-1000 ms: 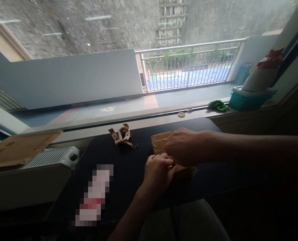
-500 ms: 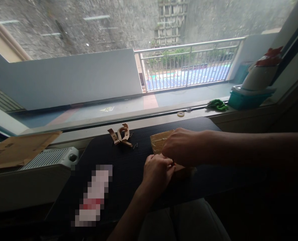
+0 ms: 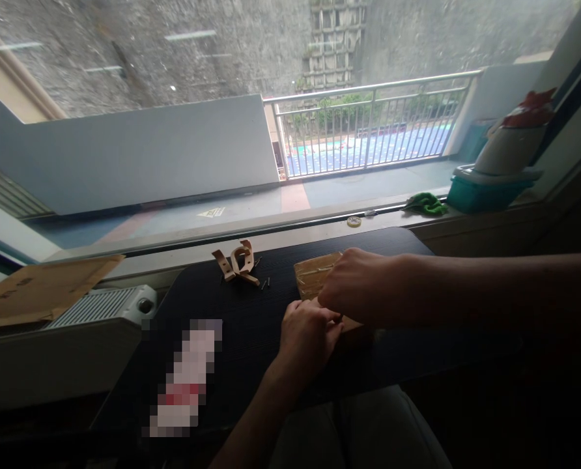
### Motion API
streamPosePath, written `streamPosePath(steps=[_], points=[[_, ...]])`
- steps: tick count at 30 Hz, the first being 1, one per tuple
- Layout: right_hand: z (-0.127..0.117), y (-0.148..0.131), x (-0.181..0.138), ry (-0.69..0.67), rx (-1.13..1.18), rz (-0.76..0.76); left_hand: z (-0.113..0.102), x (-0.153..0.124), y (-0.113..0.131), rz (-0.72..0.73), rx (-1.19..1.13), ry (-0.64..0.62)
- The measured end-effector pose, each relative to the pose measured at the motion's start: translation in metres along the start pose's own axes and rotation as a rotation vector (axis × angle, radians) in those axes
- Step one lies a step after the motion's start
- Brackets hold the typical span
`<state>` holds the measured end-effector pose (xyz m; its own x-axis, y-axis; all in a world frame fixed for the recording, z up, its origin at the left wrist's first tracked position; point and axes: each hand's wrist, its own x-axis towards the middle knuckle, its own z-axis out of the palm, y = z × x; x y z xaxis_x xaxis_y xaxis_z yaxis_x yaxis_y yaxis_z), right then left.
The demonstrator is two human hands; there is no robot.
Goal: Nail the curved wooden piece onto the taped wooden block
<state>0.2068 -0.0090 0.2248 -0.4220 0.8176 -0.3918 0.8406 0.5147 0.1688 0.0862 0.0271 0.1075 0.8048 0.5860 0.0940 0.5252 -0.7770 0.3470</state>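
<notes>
Both hands meet over a small brown taped cardboard box [image 3: 314,273] on the dark table. My left hand [image 3: 307,329] is closed at the box's near left edge, its fingertips pinched round a small dark thing too hidden to name. From the right, my right hand [image 3: 349,283] reaches across the box, closed like a fist just above the left fingers. Its fingertips and whatever they grip are hidden behind the hand. Bent wooden pieces [image 3: 239,264] with holes lie farther back to the left, with a few thin metal screws [image 3: 265,284] beside them.
A blurred-out pinkish item [image 3: 187,371] lies on the table's [image 3: 251,352] left side. Along the window sill are a tape roll [image 3: 354,221], a green cloth [image 3: 426,203] and a teal bin [image 3: 490,189]. A flat cardboard piece [image 3: 46,286] rests over the radiator [image 3: 105,306] at left.
Both hands stay at the same place on the box, with only a very slight shift of the right hand. The whole view has drifted a little.
</notes>
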Motion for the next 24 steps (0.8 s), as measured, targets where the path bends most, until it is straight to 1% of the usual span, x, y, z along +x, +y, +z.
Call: streamPosePath(steps=[3, 5, 8, 11, 13, 15, 19, 21, 24], points=[[0.006, 0.001, 0.002, 0.035, 0.033, -0.021, -0.001, 0.001, 0.001, -0.001, -0.022, -0.013], [0.011, 0.003, 0.002, 0.085, 0.086, -0.022, -0.001, 0.001, 0.001, 0.019, -0.043, -0.017], [0.014, 0.005, 0.002, 0.137, 0.203, 0.05, -0.001, 0.001, 0.001, 0.025, -0.043, -0.005], [0.013, 0.005, -0.001, 0.15, 0.321, 0.154, 0.001, 0.001, 0.0, 0.02, -0.026, -0.015], [0.011, 0.006, -0.003, 0.14, 0.317, 0.187, 0.002, 0.001, -0.001, 0.017, -0.026, -0.02], [0.008, 0.006, -0.005, 0.113, 0.234, 0.148, 0.002, 0.001, -0.001, 0.019, -0.024, -0.013], [0.006, 0.006, -0.005, 0.084, 0.058, -0.02, 0.001, 0.0, 0.0, 0.029, -0.022, 0.002], [0.005, 0.005, -0.003, 0.069, 0.035, -0.046, -0.001, 0.0, 0.001, 0.014, -0.032, -0.006], [0.005, 0.005, -0.001, 0.064, 0.067, -0.042, -0.003, 0.0, 0.001, -0.004, -0.061, -0.024]])
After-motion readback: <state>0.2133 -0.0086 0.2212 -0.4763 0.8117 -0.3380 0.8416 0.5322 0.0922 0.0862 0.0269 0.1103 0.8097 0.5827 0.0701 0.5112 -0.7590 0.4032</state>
